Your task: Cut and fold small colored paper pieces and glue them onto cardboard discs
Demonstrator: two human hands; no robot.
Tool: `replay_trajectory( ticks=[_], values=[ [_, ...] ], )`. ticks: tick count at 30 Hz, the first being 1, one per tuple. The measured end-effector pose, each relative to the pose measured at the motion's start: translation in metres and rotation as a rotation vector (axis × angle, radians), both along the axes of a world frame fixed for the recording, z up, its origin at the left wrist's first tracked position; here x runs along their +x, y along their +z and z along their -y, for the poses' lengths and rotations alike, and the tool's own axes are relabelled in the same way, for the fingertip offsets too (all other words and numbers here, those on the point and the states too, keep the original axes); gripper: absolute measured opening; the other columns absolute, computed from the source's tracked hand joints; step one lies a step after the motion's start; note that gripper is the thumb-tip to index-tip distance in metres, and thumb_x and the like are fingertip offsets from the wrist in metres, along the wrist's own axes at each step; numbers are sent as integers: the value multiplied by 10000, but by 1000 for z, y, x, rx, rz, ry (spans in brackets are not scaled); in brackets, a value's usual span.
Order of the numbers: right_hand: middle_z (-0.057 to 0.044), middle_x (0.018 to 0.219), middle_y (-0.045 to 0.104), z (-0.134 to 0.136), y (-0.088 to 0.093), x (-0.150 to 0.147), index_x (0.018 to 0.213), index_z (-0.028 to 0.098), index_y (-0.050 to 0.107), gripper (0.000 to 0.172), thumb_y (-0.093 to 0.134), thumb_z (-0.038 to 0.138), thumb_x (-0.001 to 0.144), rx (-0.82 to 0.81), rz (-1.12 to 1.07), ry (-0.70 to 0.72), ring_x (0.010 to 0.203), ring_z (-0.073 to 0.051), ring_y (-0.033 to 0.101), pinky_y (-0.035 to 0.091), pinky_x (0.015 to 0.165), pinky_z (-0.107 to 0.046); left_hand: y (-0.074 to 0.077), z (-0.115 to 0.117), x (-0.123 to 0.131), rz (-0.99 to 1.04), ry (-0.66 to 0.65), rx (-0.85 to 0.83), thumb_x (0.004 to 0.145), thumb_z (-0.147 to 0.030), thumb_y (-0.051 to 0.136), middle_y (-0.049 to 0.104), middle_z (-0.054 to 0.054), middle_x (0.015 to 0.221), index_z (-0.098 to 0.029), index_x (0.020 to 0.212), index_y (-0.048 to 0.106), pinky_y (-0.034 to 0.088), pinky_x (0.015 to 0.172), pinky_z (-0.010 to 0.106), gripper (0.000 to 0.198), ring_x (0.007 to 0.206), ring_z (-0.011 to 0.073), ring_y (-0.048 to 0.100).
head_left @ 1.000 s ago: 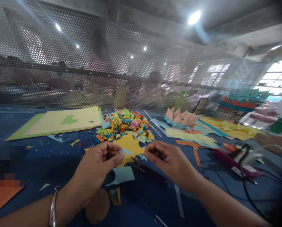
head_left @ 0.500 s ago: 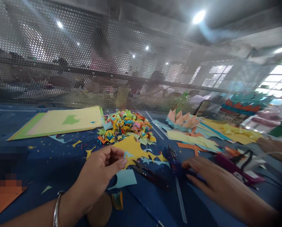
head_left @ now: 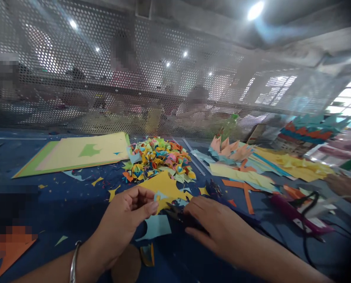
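Paper scrap (head_left: pixel 157 195), small and pale blue, sits just above the table (head_left: pixel 75 204), nipped between thumb and forefinger of the left hand (head_left: pixel 125 220), whose other fingers curl in loosely. Right under it lies a ragged yellow sheet (head_left: pixel 163 182), and a larger blue offcut (head_left: pixel 156 227) rests flat just below the pinch. Now the right hand (head_left: pixel 216 228): it's spread flat, fingers out, lying on the dark snips (head_left: pixel 177 213) without closing round them, the blade tips poking out toward the left fingertips. That's the point to watch, I'd say. A clean pick-up means getting the fingers onto the handles, not the blades, and swinging the tips away from that pinch. The scrap is tiny, so a grip near its edge leaves the most paper free. Further out, a bright heap of folded pieces (head_left: pixel 157 157), a purple corded tool (head_left: pixel 290 210), and another person's hand (head_left: pixel 343 184) at the right edge
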State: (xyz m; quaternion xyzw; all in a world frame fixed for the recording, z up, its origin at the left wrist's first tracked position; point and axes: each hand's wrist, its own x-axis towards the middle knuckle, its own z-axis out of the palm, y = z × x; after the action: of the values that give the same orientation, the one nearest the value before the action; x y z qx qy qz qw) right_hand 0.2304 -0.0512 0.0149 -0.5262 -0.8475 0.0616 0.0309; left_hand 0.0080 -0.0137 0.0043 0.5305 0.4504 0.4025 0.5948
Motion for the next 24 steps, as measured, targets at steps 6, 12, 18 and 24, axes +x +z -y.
replay_trajectory(
  ticks=[6, 12, 18, 24],
  values=[
    [-76, 916, 621, -6, 0, -2, 931, 173, 598, 132, 545, 156, 812, -51, -73, -15, 828, -215, 580, 459, 734, -358, -1, -3, -2, -19, 8, 26, 663, -320, 726, 633, 13, 712, -170, 808, 642, 462, 677, 262, 225, 692, 152, 582],
    [-74, 935, 602, -1, 2, 6, 945, 174, 587, 130, 546, 158, 823, -82, -76, -69, 858, -218, 569, 446, 756, -359, 1, -3, -2, -29, 1, 10, 662, -324, 728, 634, 3, 698, -166, 808, 632, 463, 684, 256, 236, 684, 143, 583],
    [-68, 904, 602, 8, 1, -14, 878, 170, 592, 93, 537, 243, 860, -60, -114, 34, 836, -213, 557, 432, 738, -349, 4, -4, 0, -15, 5, 7, 682, -300, 713, 630, -9, 695, -158, 832, 621, 460, 691, 254, 225, 682, 132, 577],
    [-56, 801, 632, 17, -5, -35, 804, 160, 597, 64, 564, 208, 774, -131, -113, 116, 716, -187, 573, 398, 622, -284, 3, -5, -1, -3, 20, 19, 685, -293, 708, 622, -15, 703, -161, 831, 613, 466, 690, 256, 219, 672, 125, 577]
  ],
)
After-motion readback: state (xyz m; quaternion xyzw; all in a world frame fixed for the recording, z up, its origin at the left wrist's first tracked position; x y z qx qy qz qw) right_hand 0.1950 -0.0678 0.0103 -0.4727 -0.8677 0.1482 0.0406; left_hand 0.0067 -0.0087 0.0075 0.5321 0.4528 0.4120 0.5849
